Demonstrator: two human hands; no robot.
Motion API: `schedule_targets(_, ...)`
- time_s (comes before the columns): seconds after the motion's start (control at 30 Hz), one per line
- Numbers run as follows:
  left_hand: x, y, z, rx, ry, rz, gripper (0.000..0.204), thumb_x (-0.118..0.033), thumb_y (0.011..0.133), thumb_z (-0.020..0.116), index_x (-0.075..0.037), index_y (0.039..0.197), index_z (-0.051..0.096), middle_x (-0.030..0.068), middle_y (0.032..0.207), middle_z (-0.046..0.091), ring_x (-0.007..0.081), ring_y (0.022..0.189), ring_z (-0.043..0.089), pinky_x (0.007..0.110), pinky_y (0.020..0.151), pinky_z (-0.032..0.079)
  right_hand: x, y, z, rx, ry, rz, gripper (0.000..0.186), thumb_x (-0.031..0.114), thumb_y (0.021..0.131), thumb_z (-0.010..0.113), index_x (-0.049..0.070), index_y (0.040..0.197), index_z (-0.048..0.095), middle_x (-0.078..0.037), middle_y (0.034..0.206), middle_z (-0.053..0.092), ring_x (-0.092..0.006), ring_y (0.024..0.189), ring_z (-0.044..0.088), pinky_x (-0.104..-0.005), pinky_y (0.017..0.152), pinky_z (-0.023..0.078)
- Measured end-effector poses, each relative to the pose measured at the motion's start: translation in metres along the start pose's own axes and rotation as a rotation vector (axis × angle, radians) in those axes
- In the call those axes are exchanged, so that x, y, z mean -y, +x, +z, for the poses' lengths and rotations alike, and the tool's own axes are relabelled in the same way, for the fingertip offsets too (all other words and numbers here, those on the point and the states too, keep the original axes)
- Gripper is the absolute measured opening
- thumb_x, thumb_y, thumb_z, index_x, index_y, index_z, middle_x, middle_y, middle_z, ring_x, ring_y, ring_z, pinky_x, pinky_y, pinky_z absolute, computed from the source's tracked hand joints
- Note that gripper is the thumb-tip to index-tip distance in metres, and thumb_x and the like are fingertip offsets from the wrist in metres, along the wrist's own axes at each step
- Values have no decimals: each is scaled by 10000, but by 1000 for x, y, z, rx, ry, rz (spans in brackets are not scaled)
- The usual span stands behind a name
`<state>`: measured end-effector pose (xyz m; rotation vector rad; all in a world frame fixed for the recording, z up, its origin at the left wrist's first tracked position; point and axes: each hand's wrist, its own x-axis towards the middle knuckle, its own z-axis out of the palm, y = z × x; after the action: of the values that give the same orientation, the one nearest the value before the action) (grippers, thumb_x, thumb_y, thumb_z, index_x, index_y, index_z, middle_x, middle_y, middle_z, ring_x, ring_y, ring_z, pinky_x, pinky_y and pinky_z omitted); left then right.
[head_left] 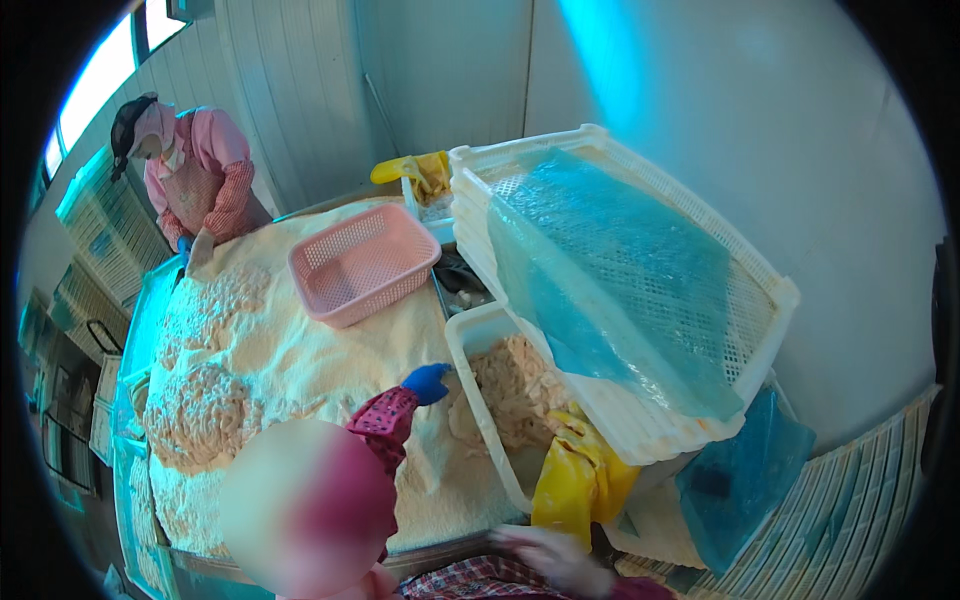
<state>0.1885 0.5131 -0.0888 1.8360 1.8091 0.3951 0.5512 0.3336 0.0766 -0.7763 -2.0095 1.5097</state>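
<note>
Only one of my hands shows: my right hand (pixel 555 558), pale and motion-blurred, at the bottom edge on a plaid sleeve. Whether it holds anything cannot be made out. It hovers just below a pair of yellow rubber gloves (pixel 580 480) draped over the rim of a white tub (pixel 462 345) filled with breaded pieces (pixel 515 385). My left hand is out of view. A co-worker close at my lower left reaches a blue-gloved hand (pixel 428 382) toward that tub.
A large table (pixel 300 350) is heaped with pale breadcrumbs, with a pink basket (pixel 365 262) on it. A white slatted crate (pixel 640 420) lined with blue plastic film tilts at the right. Another person in pink (pixel 195 180) works at the far end.
</note>
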Motion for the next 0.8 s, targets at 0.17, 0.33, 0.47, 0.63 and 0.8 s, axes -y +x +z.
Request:
schedule_targets(0.17,-6,-10,22,103,-206,-43,521,-328,762,654,-98,1217,548,176,1180,587,318,1090,564,389,919,449,-108,90,99,-457,942,538,378,285,953,466,87,1273,429,-71,1201,473,-177,1115,445,-298,961,347)
schedule_targets(0.33,-39,-65,33,116,-277,142,506,-334,755,687,-93,1182,563,172,1140,601,328,1077,565,394,907,452,-168,157,147,-1081,920,569,416,360,958,431,83,1268,423,-64,1183,487,-202,1080,464,-326,955,352)
schedule_targets(0.47,-68,-135,42,-28,-298,41,486,-286,792,686,-79,1208,541,176,1149,585,309,1072,571,377,906,452,-139,148,150,-993,706,433,406,280,944,449,65,1284,395,-86,1170,483,-199,1087,464,-315,954,357)
schedule_targets(0.63,-31,-238,42,-319,-839,-154,455,-187,818,683,-62,1230,537,112,1148,603,212,1027,588,342,900,458,-71,136,192,-703,833,532,268,152,936,493,53,1181,451,-37,1080,494,-122,1019,479,-283,896,396)
schedule_targets(0.8,41,-349,-53,-350,-1110,-368,356,-134,867,630,-66,1207,551,37,977,641,111,815,606,266,645,525,-15,170,274,-402,882,339,236,134,915,531,55,1136,507,-26,1065,532,-121,954,518,-285,850,435)
